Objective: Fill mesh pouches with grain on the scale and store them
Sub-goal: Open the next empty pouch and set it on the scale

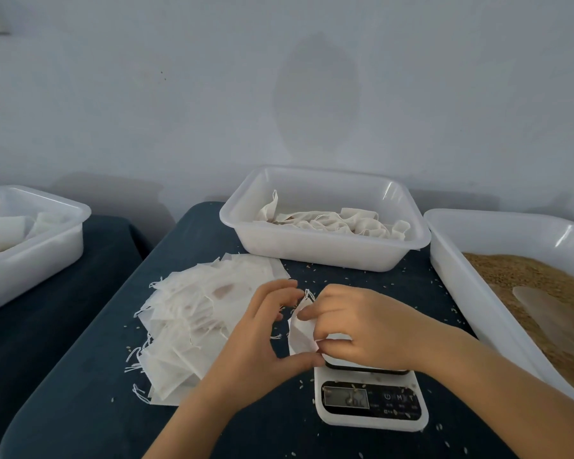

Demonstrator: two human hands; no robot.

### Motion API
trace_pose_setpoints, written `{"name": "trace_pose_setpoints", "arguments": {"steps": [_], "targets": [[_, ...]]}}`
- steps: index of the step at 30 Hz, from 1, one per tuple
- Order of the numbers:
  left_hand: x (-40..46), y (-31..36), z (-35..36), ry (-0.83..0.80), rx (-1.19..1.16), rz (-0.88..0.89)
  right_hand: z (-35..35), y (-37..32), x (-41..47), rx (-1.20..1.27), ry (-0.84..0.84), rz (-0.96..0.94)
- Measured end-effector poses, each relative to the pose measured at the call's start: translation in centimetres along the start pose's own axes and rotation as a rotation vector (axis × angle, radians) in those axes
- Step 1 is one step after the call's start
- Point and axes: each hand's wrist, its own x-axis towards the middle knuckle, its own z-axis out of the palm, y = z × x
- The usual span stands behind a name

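Thin mesh pouch (300,329), limp and nearly weightless, is being pinched at its edges above the scale (371,397); both hands' fingers (312,314) are curling round its mouth, the best hold.

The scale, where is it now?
In the head view, the scale sits low and right of centre on the dark table, under the right hand, beside the grain tray.

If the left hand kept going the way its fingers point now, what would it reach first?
The left hand points up and right, toward the mesh pouch that the right hand pinches over the scale. It would likely meet that pouch first; its fingertips look almost at the drawstring end, though depth is unclear.
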Motion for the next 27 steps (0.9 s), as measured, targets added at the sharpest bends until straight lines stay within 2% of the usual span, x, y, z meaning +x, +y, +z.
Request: {"name": "trace_pose_setpoints", "arguments": {"steps": [4, 14, 20, 27], "targets": [[0.0, -0.6, 0.4, -0.124, -0.115, -0.186, -0.2, 0.0, -0.3, 0.026, 0.018, -0.012], [0.2, -0.1, 2.4, -0.072, -0.150, -0.208, 0.3, 0.8, -1.1, -0.028, 0.078, 0.038], [0.4, 0.3, 3.2, -0.038, -0.093, -0.219, 0.0, 1.0, -1.5, -0.015, 0.133, 0.074], [1.4, 0.8, 4.3, -0.029, -0.196, -0.212, -0.6, 1.4, -2.9, 0.038, 0.161, 0.164]]}}
